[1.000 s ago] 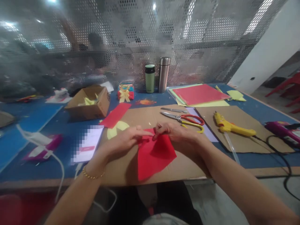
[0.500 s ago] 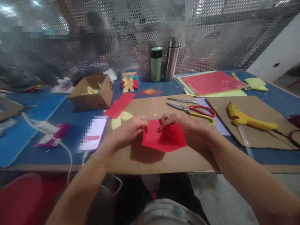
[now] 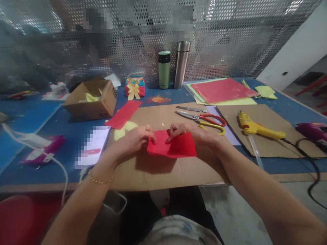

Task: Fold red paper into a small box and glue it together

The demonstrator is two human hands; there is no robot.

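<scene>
The left hand (image 3: 139, 137) and right hand (image 3: 184, 132) pinch one red sheet (image 3: 162, 149) between their fingers, at its left and far edges; a second ago its near edge hung lower and the left forefinger pointed across it. Beyond the right fingers lie one pair of scissors (image 3: 195, 117) and one metal blade (image 3: 191, 109); beyond the left, one red strip (image 3: 124, 113); farther right, one glue gun (image 3: 268, 131).

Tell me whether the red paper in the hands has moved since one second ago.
Yes: against the cardboard beneath, the red paper has swung up in view, its lower edge farther from the cardboard's front edge.
</scene>
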